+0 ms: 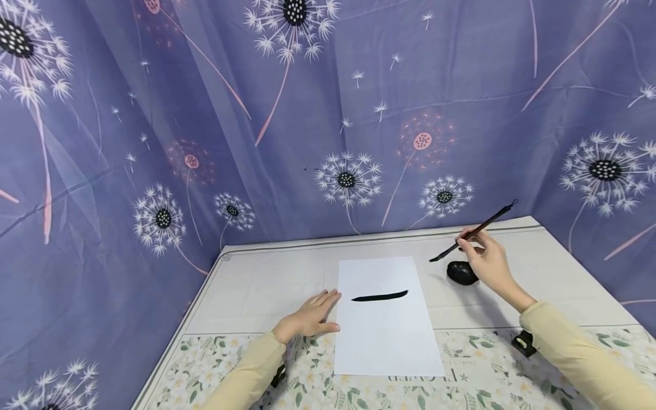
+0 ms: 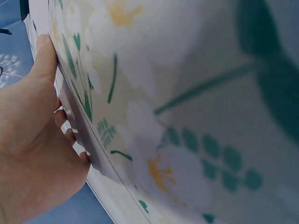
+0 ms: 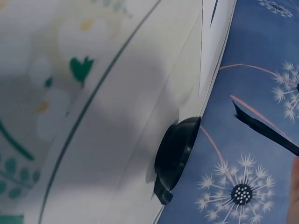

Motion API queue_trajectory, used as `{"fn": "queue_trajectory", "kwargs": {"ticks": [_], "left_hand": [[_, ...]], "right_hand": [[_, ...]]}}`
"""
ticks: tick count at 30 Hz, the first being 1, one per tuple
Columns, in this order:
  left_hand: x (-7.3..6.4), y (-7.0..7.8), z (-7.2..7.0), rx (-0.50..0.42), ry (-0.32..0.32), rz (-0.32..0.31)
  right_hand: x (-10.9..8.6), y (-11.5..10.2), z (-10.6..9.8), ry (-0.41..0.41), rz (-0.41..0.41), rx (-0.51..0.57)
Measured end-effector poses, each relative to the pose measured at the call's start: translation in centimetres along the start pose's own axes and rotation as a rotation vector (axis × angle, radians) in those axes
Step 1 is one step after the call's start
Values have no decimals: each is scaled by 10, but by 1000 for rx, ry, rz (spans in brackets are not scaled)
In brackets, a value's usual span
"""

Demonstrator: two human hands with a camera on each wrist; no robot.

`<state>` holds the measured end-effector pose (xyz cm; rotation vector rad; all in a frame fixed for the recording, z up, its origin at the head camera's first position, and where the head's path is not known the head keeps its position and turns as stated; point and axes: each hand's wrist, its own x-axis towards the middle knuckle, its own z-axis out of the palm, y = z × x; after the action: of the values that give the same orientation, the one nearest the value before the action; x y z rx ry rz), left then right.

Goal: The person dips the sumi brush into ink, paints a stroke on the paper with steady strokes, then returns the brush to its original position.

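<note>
My right hand (image 1: 489, 262) pinches a dark calligraphy brush (image 1: 479, 228) by its handle, its black tip (image 3: 247, 116) pointing down to the left, apart from the paper. Below that hand sits a small black ink dish (image 1: 461, 273), partly hidden by the hand; the right wrist view shows its side (image 3: 175, 154). A white sheet of paper (image 1: 386, 341) lies in the middle of the table, bearing one black horizontal stroke (image 1: 379, 296). At the sheet's left edge my left hand (image 1: 310, 316) rests flat with fingers extended, thumb and fingertips at the edge.
The table (image 1: 266, 279) has a pale cloth with a floral band along the front. Purple curtains (image 1: 287, 188) with dandelion prints hang behind it and at both sides. Black straps (image 1: 524, 343) are on both wrists.
</note>
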<state>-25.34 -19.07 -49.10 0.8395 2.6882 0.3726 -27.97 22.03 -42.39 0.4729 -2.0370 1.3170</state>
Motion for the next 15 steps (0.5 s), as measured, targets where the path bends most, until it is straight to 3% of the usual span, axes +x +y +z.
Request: {"fn": "queue_trajectory", "kwargs": {"ticks": [5,11,15], "left_hand": [[0,0,-1,9,2,-5],[-1,1,-1,-1,0,2],[-1,-1,1,-8,8,23]], "right_hand": [[0,23,-4,34,-63,-7],[-4,41,-12,10,-217,-144],[-6,44,-17,-7,-256,-202]]}}
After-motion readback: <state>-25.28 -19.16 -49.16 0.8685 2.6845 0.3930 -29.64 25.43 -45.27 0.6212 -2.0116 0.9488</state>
